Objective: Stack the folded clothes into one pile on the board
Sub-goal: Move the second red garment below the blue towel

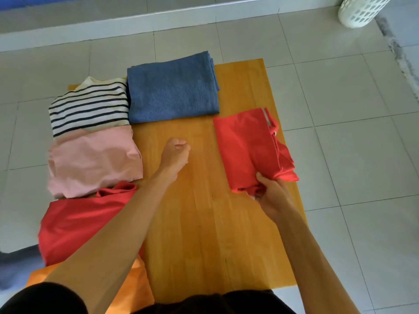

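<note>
A wooden board (204, 223) lies on the tiled floor. A folded red garment (247, 146) rests at its right edge, and my right hand (272, 196) grips the garment's near edge. My left hand (175, 155) hovers over the middle of the board, fingers curled, holding nothing. A folded blue towel (172, 91) lies at the far side. Down the left edge sit a striped top (90, 107), a pink garment (93, 159), a second red garment (77, 220) and an orange one (133, 288), partly hidden by my left arm.
A white perforated basket (360, 10) stands at the far right on the floor. A low grey step (113, 26) runs along the back. Something dark grey (15, 266) lies on the floor at the near left.
</note>
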The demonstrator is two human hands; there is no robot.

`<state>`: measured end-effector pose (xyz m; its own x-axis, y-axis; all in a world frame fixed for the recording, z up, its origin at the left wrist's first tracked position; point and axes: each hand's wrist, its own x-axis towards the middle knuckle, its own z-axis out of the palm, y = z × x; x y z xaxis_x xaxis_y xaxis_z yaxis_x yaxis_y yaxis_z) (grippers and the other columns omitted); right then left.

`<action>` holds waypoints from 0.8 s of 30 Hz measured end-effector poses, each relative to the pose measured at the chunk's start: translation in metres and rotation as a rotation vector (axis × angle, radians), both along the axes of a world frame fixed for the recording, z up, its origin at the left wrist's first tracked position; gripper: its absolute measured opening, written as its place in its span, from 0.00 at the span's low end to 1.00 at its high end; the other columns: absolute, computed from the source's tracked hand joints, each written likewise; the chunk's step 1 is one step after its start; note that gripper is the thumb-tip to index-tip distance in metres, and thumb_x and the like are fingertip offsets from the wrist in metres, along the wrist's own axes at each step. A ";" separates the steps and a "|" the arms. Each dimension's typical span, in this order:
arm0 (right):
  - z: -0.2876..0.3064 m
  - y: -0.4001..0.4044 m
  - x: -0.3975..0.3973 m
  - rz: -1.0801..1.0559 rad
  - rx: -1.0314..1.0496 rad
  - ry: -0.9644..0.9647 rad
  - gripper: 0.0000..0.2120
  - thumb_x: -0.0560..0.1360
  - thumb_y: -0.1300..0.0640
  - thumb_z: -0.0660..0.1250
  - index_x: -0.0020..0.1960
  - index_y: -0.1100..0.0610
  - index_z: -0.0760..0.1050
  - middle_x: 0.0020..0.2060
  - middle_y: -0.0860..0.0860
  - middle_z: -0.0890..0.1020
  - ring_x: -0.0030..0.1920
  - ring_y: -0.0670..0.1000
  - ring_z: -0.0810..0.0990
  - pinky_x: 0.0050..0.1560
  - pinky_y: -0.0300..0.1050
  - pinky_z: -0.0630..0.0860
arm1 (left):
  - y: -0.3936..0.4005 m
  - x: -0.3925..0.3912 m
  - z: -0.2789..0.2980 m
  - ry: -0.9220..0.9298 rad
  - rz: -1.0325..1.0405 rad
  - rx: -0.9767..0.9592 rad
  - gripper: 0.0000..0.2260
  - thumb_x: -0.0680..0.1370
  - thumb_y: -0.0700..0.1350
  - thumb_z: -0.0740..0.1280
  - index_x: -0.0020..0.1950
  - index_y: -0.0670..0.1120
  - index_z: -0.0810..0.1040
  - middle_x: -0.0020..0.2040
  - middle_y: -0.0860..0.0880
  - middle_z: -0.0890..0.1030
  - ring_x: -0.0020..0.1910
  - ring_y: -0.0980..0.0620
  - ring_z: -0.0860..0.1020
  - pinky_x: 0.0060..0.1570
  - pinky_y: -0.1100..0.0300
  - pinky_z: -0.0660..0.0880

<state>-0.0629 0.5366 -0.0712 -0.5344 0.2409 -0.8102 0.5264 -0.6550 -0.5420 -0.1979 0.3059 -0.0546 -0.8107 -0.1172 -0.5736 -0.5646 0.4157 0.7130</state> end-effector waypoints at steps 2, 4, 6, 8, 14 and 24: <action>0.005 0.012 0.022 0.140 0.031 -0.020 0.14 0.76 0.68 0.68 0.61 0.64 0.74 0.38 0.56 0.79 0.30 0.51 0.76 0.29 0.45 0.77 | -0.007 0.002 -0.001 0.025 0.014 -0.025 0.16 0.77 0.48 0.65 0.64 0.47 0.73 0.57 0.51 0.78 0.57 0.52 0.78 0.60 0.51 0.77; 0.012 0.022 0.037 0.323 0.065 -0.047 0.14 0.75 0.69 0.68 0.60 0.64 0.75 0.36 0.55 0.80 0.29 0.50 0.76 0.31 0.46 0.78 | -0.008 0.008 0.000 0.044 -0.011 -0.041 0.17 0.76 0.51 0.65 0.64 0.48 0.74 0.59 0.52 0.77 0.58 0.52 0.77 0.61 0.52 0.76; 0.016 0.027 0.043 0.438 0.127 -0.056 0.16 0.75 0.67 0.68 0.62 0.63 0.75 0.36 0.53 0.82 0.30 0.49 0.79 0.33 0.44 0.77 | -0.003 0.014 0.004 0.035 -0.118 -0.052 0.18 0.77 0.53 0.66 0.64 0.49 0.74 0.60 0.53 0.77 0.58 0.54 0.77 0.59 0.56 0.75; 0.017 0.023 0.042 0.422 0.225 -0.043 0.16 0.76 0.60 0.69 0.63 0.59 0.76 0.43 0.51 0.85 0.37 0.48 0.83 0.33 0.43 0.78 | 0.003 0.023 0.010 -0.058 -0.273 0.002 0.18 0.76 0.57 0.67 0.62 0.50 0.75 0.57 0.55 0.78 0.56 0.55 0.77 0.52 0.61 0.74; 0.017 -0.001 0.013 0.332 0.576 -0.058 0.22 0.78 0.40 0.65 0.66 0.52 0.76 0.54 0.50 0.83 0.53 0.52 0.82 0.53 0.50 0.79 | 0.009 0.069 -0.006 -0.103 -0.279 0.008 0.33 0.67 0.71 0.67 0.63 0.50 0.72 0.57 0.54 0.80 0.54 0.53 0.80 0.56 0.51 0.78; 0.022 -0.061 -0.090 0.559 0.702 0.163 0.18 0.81 0.40 0.57 0.59 0.50 0.77 0.44 0.45 0.80 0.46 0.49 0.79 0.48 0.47 0.74 | -0.051 0.032 0.022 0.087 0.075 -0.162 0.27 0.83 0.59 0.51 0.69 0.39 0.70 0.65 0.42 0.75 0.66 0.43 0.72 0.64 0.54 0.67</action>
<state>-0.1529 0.4760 -0.0487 -0.8166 0.3214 -0.4795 0.5499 0.1807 -0.8154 -0.1661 0.2550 -0.0324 -0.8420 -0.2643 -0.4704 -0.5374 0.4881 0.6877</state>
